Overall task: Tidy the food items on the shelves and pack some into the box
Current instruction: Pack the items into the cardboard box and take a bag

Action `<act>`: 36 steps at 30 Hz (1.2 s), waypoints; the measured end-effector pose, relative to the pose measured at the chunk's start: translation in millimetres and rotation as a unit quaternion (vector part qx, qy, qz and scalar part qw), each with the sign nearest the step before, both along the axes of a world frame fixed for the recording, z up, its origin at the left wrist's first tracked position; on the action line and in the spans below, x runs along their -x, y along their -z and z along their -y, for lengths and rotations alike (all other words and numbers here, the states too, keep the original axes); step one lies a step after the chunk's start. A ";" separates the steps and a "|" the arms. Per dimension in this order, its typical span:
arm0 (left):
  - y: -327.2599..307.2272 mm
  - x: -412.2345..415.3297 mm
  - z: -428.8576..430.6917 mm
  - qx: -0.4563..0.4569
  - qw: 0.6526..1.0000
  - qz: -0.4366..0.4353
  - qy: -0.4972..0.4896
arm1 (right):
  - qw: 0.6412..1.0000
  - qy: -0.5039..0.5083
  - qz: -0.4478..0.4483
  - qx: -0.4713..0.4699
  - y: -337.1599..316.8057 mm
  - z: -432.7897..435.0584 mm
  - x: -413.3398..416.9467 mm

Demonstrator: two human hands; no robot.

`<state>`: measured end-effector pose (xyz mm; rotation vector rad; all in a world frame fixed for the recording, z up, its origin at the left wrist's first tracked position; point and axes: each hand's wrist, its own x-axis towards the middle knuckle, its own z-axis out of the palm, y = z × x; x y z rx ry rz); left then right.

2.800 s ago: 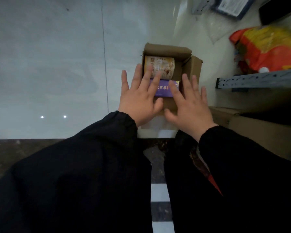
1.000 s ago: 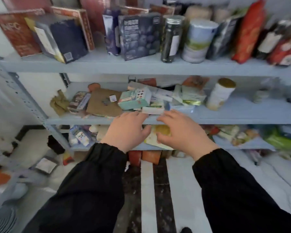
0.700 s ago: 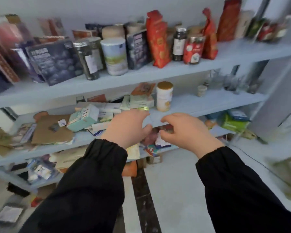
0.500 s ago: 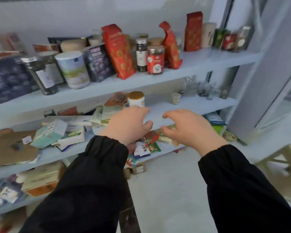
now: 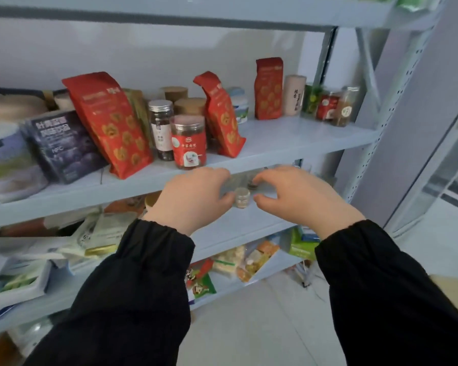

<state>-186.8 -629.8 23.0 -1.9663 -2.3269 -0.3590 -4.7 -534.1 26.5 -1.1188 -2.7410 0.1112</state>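
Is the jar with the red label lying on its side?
No, the jar with the red label stands upright on the shelf, lid on top, beside a tall red bag.

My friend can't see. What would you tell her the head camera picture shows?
A left hand and right hand in black sleeves reach, fingers loosely curled, toward a small jar on a pale blue shelf. The shelf above holds red bags and a red-labelled jar; jumbled packets lie lower down.
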 end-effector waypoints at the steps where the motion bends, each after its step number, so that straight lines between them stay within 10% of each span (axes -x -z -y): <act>1: -2.1 1.8 -21.3 -0.018 1.000 0.003 0.005 | 1.000 0.004 0.008 -0.005 -4.0 -18.5 2.2; 16: 10.5 -13.1 -271.6 -0.021 0.999 0.004 0.024 | 0.999 0.045 -0.012 0.013 -3.0 -271.0 -13.8; 28: 63.8 -28.4 -311.6 -0.114 0.977 0.071 -0.164 | 0.949 -0.293 0.107 0.047 25.1 -430.0 97.8; 32: 72.5 -46.4 -293.0 -0.413 0.846 0.143 -0.303 | 0.909 -0.394 0.132 0.042 27.4 -453.1 122.2; 36: 71.7 -42.8 -293.0 -0.471 0.721 0.241 -0.448 | 0.886 -0.449 0.101 0.060 30.2 -485.2 130.9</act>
